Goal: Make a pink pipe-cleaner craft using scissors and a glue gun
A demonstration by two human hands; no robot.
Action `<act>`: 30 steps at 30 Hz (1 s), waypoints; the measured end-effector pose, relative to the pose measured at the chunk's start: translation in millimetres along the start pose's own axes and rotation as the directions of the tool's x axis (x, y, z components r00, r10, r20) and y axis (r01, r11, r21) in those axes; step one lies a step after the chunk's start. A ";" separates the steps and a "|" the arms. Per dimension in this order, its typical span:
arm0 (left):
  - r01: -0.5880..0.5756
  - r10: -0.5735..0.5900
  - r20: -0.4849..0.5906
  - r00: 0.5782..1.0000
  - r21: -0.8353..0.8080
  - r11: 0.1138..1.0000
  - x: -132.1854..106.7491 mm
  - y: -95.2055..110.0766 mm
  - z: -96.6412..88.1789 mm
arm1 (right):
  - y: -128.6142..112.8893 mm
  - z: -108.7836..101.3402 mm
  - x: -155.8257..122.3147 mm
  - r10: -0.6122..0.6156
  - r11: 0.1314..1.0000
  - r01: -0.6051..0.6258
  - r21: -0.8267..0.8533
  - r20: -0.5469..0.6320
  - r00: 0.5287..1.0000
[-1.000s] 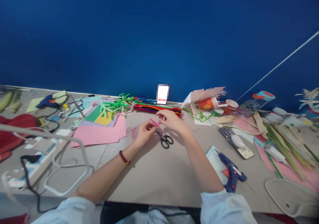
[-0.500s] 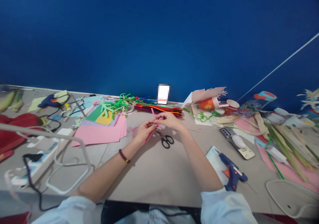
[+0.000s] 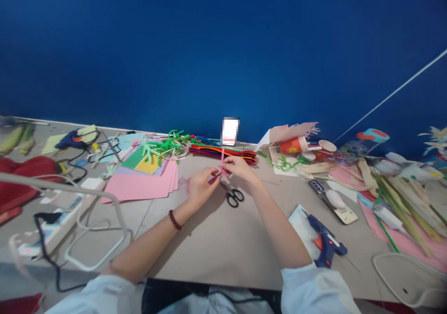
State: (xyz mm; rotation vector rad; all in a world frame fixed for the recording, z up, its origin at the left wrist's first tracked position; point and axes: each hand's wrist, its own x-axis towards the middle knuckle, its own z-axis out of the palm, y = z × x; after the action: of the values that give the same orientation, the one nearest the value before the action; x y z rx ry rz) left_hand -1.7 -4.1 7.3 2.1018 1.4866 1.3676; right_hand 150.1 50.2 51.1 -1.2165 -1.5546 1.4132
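A narrow pink strip [image 3: 222, 156] stands up between my hands, in front of the bundle of pipe cleaners. Whether it is paper or a fuzzy stem, I cannot tell. My right hand [image 3: 240, 168] pinches it near its lower part. The fingers of my left hand [image 3: 202, 186] close on more pink material just to the left, close to the right fingertips. A pair of scissors [image 3: 234, 197] with black handles lies on the table below my right hand, its blades partly hidden under the fingers.
Pink paper sheets [image 3: 139, 186] and green pipe cleaners [image 3: 159, 147] lie left. Colourful pipe cleaners [image 3: 240, 154] lie behind my hands, before a lit phone [image 3: 229, 132]. A blue glue gun [image 3: 326, 240], another phone [image 3: 337, 207] and paper cups [image 3: 293, 145] are right; a power strip [image 3: 59, 228] is left.
The pink strip has turned from slanting left to nearly upright and shifted slightly right. My left hand has rolled over, hiding more of the pink material below it.
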 end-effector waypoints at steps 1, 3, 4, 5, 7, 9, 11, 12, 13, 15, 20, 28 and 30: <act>-0.071 0.072 -0.008 0.997 0.082 0.994 -0.2 -1.6 -0.6 | 0.5 1.4 0.4 0.024 0.999 -0.023 0.039 -0.006 1.000; -0.165 0.171 -0.014 0.985 0.191 0.968 0.4 -5.3 -1.1 | 0.5 4.1 0.2 0.067 0.991 -0.066 0.118 -0.003 0.998; -0.198 0.206 -0.011 0.979 0.220 0.955 1.2 -7.0 -1.5 | 0.1 5.1 -0.4 0.084 0.984 -0.084 0.155 0.008 0.996; -0.223 0.232 -0.010 0.973 0.238 0.945 2.4 -8.2 -2.3 | -0.5 5.8 -1.2 0.096 0.977 -0.098 0.189 0.021 0.995; -0.266 0.275 0.002 0.961 0.266 0.927 5.8 -8.6 -5.1 | -2.0 5.9 -3.0 0.112 0.962 -0.119 0.245 0.043 0.993; -0.292 0.302 0.017 0.953 0.304 0.907 9.9 -6.1 -9.0 | -3.3 4.7 -4.7 0.129 0.948 -0.137 0.286 0.046 0.991; -0.303 0.309 0.035 0.950 0.326 0.895 13.5 -1.2 -12.5 | -3.9 3.0 -6.5 0.159 0.928 -0.161 0.337 0.034 0.987; -0.305 0.310 0.036 0.950 0.324 0.896 14.9 1.7 -13.7 | -3.7 2.3 -7.8 0.177 0.911 -0.175 0.374 0.031 0.984; -0.304 0.309 0.031 0.950 0.309 0.901 15.8 4.9 -14.5 | -3.1 1.7 -9.4 0.192 0.889 -0.188 0.417 0.033 0.981; -0.292 0.300 0.009 0.954 0.257 0.921 16.3 11.3 -14.7 | 0.0 0.9 -14.4 0.204 0.833 -0.202 0.515 0.053 0.978; -0.232 0.227 0.071 0.971 0.080 0.969 10.4 24.0 -11.8 | 14.3 0.9 -36.4 0.295 0.658 -0.242 0.713 0.051 0.954; -0.179 0.179 0.161 0.971 -0.013 0.984 -9.7 29.9 -7.2 | 32.6 12.6 -69.7 0.315 0.556 -0.172 0.813 -0.015 0.949; -0.158 0.160 0.162 0.974 -0.026 0.987 -13.7 29.4 -6.5 | 35.7 15.0 -73.5 0.322 0.525 -0.174 0.833 -0.005 0.947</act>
State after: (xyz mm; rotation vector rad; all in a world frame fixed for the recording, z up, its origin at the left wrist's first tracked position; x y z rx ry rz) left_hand 10.8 -31.1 21.8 2.3059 1.2673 1.2164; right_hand 165.7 -25.4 20.4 -0.9083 -0.4199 1.8594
